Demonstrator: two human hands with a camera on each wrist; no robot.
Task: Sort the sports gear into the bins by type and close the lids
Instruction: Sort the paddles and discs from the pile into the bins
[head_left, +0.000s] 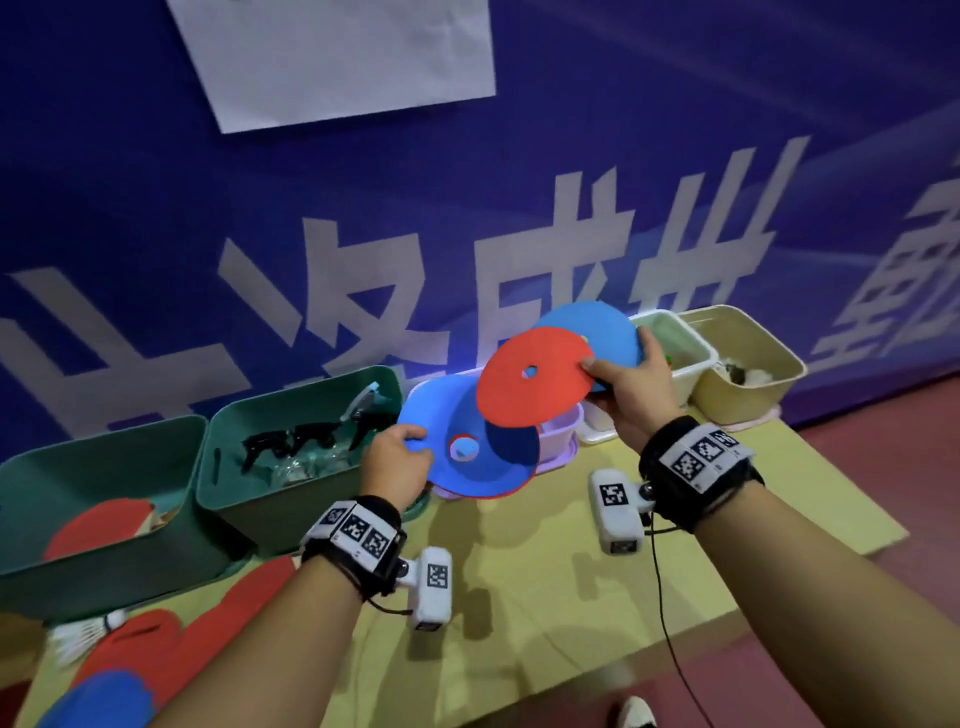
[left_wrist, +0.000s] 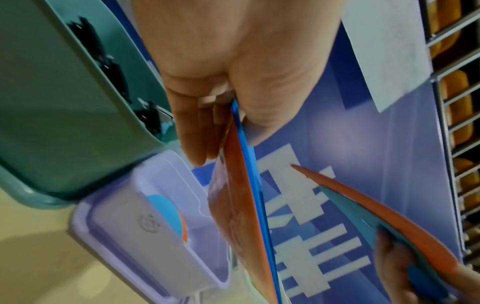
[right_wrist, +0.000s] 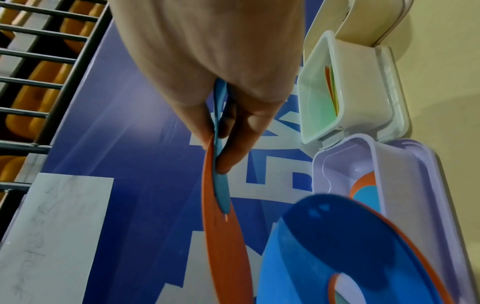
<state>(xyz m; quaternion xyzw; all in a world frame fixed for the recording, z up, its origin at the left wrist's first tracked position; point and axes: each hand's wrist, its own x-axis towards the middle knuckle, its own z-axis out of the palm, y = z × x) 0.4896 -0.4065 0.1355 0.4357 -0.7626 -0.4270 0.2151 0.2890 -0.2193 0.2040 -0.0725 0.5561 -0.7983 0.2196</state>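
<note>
My left hand (head_left: 410, 447) pinches a blue flat disc (head_left: 467, 452) with a red disc under it, tilted over the open lilac bin (head_left: 558, 436). In the left wrist view the hand (left_wrist: 228, 115) grips both rims, blue disc (left_wrist: 249, 174) against red disc (left_wrist: 231, 185). My right hand (head_left: 618, 364) holds a red disc (head_left: 535, 379) with a centre hole and a blue disc (head_left: 597, 332) behind it, raised above the bins. The right wrist view shows that hand (right_wrist: 221, 123) pinching the red disc (right_wrist: 223, 236) and blue disc (right_wrist: 221, 181). A blue and orange disc (left_wrist: 168, 211) lies inside the lilac bin (left_wrist: 166, 216).
A green bin (head_left: 98, 525) at far left holds a red paddle; a second green bin (head_left: 291, 447) holds black goggles. Right of the lilac bin stand a white bin (head_left: 675, 353) and a beige bin (head_left: 748, 364). A shuttlecock (head_left: 83, 634) and red gear (head_left: 208, 613) lie on the yellow mat.
</note>
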